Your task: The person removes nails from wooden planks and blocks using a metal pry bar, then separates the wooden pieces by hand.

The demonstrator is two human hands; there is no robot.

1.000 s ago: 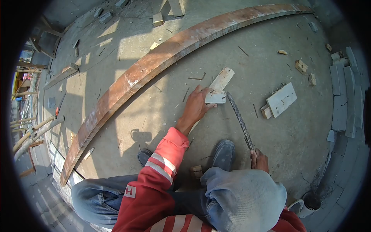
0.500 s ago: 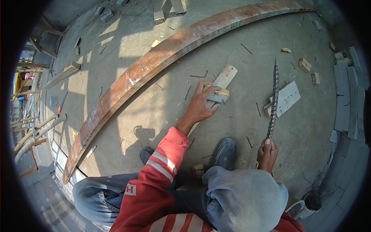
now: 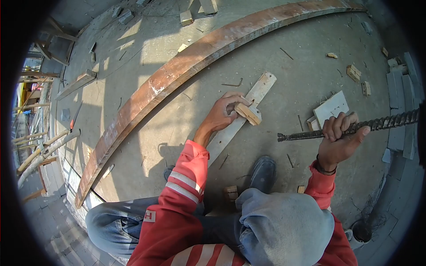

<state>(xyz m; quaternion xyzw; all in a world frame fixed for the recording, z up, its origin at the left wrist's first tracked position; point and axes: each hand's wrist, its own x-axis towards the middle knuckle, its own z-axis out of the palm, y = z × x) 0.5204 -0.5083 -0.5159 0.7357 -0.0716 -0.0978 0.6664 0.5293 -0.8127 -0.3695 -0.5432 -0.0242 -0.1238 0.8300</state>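
A small wood block (image 3: 249,114) is pinched between the thumb and fingers of my left hand (image 3: 218,116). It is tilted over a long pale board (image 3: 228,135) lying on the floor, which has small holes at its far end. To the right, my right hand (image 3: 339,141) is wrapped round a ribbed steel bar (image 3: 301,136). The bar is raised and lies nearly level, its blunt end pointing left toward the block, clear of it. Its other end runs out at the right edge of the view.
A long curved wooden beam (image 3: 166,82) arcs across the floor beyond my left hand. A white board piece (image 3: 331,107) lies behind the bar. Loose nails, wood scraps (image 3: 353,73) and a block (image 3: 230,193) by my shoe (image 3: 262,174) are scattered about. Grey blocks (image 3: 394,91) line the right.
My right hand has lifted the bar and swung it from upright to nearly level. My left hand has turned and raised the small block, showing more of the long board beneath.
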